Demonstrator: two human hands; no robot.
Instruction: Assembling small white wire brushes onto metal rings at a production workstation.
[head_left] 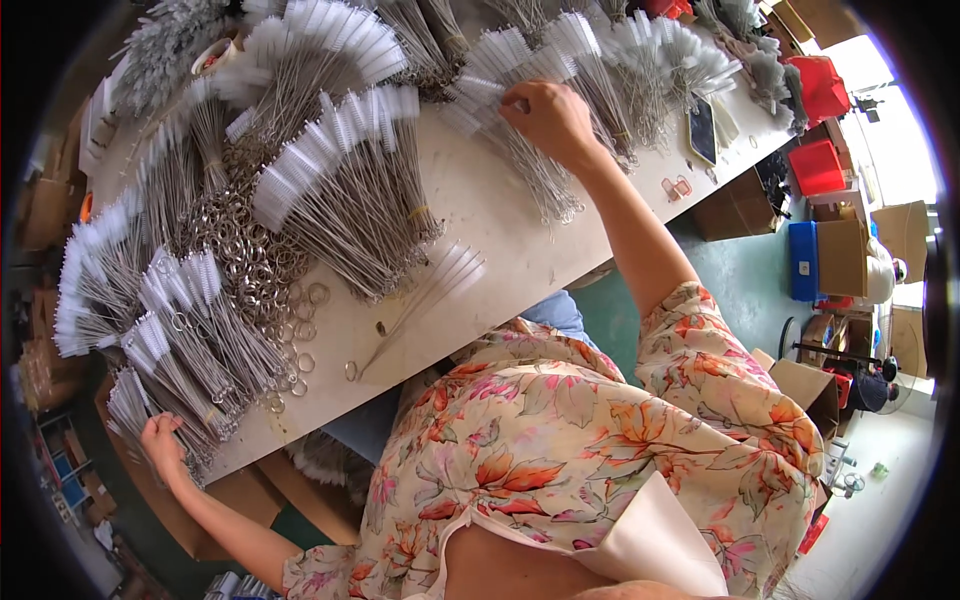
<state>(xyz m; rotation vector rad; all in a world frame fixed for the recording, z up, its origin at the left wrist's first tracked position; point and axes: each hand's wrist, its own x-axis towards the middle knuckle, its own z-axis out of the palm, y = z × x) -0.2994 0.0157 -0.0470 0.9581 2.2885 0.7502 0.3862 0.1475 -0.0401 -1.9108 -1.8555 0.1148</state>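
My right hand reaches to the far side of the table, its fingers pinched at the white bristle end of a wire cleaning brush in a loose fan of brushes. At the near left corner, my left hand is closed against a small bundle of wire brushes; what its fingers hold is hidden. Between the hands lies a wide pile of brushes with white bristles and thin metal stems. A few single brushes rest near the front edge.
Loose metal rings are heaped among the brush piles. More brush bundles crowd the left side. A phone lies at the table's right. Red bins, a blue bin and cardboard boxes stand beyond the table.
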